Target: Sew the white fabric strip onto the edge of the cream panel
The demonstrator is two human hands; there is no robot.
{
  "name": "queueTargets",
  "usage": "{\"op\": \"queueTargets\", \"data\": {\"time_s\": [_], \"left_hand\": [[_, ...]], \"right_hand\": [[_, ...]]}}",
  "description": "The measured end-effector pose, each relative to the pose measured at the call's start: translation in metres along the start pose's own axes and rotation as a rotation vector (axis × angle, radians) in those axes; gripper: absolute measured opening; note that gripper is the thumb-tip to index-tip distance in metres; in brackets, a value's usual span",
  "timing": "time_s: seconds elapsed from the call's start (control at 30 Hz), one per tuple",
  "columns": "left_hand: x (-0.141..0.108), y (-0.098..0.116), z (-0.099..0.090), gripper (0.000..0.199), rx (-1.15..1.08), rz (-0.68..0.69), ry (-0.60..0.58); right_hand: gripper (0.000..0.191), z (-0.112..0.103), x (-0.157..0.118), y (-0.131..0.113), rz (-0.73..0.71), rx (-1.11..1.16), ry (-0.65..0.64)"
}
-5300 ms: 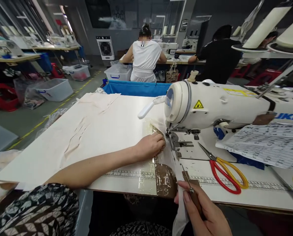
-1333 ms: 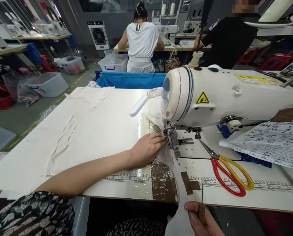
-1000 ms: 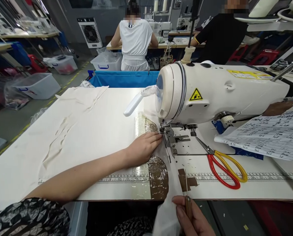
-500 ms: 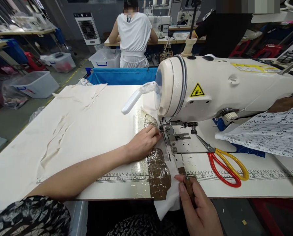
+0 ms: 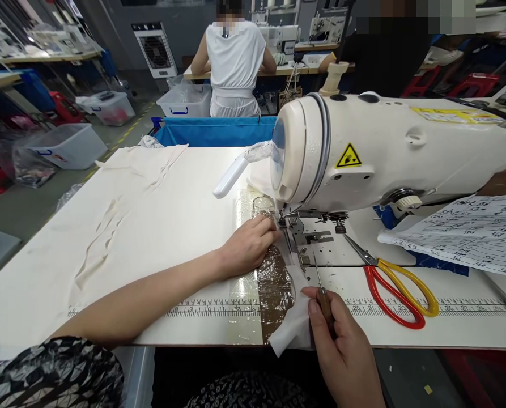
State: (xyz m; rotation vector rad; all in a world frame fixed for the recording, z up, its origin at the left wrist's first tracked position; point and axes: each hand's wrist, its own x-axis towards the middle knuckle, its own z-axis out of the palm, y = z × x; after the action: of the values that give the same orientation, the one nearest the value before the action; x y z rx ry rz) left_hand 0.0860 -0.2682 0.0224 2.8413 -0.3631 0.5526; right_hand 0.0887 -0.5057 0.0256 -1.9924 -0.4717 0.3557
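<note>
left hand: lying flat, fingers released, pressing white fabric beside the presser foot
right hand: fingers grasping a wooden-handled awl

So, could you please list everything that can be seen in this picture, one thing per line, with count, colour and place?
sewing machine: one, white, right half of the table
table: one, cream, ruler strip along its front edge
scissors: one pair, red and yellow handles, right of the needle area
printed sheet: one, white, far right
cloth strip: one, white, runs from the needle over the front edge
blue bin: one, behind the table
plastic boxes: several, clear, floor at left
fan: one, white, background
people: two, seated at the back
left hand: flat beside the needle
right hand: grips a wooden-handled awl
</note>
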Motion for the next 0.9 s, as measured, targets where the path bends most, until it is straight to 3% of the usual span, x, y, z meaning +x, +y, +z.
{"op": "queueTargets", "data": {"time_s": [0.2,0.43,0.67,0.9], "left_hand": [[0.001,-0.003,0.001,0.030,-0.026,0.065,-0.008],[-0.001,0.000,-0.001,0.034,0.049,-0.009,-0.022],[-0.002,0.001,-0.003,0.028,-0.007,0.125,-0.009],[-0.001,0.000,0.001,0.031,0.082,0.064,-0.071]], "right_hand": [[0.033,0.003,0.012,0.013,-0.096,-0.038,-0.016],[0.037,0.007,0.021,0.003,-0.078,-0.045,-0.022],[0.035,0.006,0.027,-0.002,-0.128,-0.077,-0.027],[0.036,0.008,0.036,-0.009,-0.156,-0.116,-0.011]]}}
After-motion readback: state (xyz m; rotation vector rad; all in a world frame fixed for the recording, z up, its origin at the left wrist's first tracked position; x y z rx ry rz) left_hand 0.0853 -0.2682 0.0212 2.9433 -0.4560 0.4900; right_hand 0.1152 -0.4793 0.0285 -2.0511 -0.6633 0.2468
